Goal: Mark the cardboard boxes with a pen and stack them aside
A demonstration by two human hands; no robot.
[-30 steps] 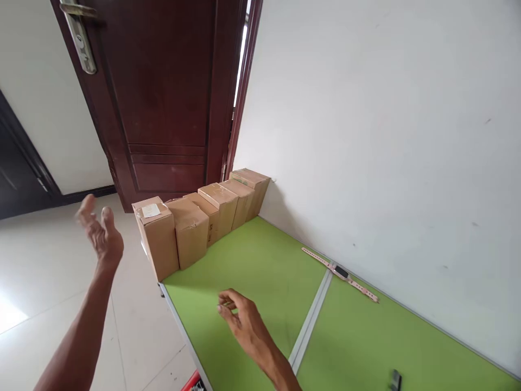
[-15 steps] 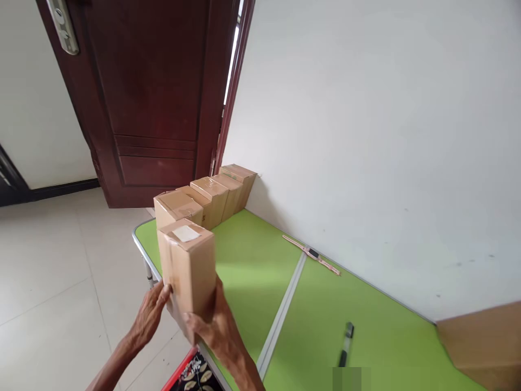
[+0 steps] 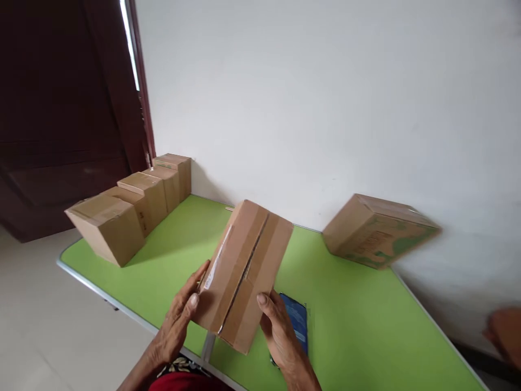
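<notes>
A taped cardboard box (image 3: pixel 248 271) is held tilted above the green table between my two hands. My left hand (image 3: pixel 179 315) grips its lower left side, thumb on the near face. On the lower right side, my right hand (image 3: pixel 280 331) presses with its thumb on top and the fingers mostly hidden below. A dark seam under clear tape runs along the box's upper face, and a white label shows at its left edge. Just beside my right hand lies a phone (image 3: pixel 296 320) with a lit blue screen, partly covered by that hand.
Several cardboard boxes (image 3: pixel 150 187) stand in a row at the table's left end. A larger carton (image 3: pixel 378 231) with green print sits at the back right by the white wall (image 3: pixel 309 98). The green table (image 3: pixel 374 326) has a metal edge. A dark red door (image 3: pixel 61 108) is at left.
The view has swung to the right. The box moved from the table's left end to the middle and is now tipped, showing its seamed face. Both hands still hold it.
</notes>
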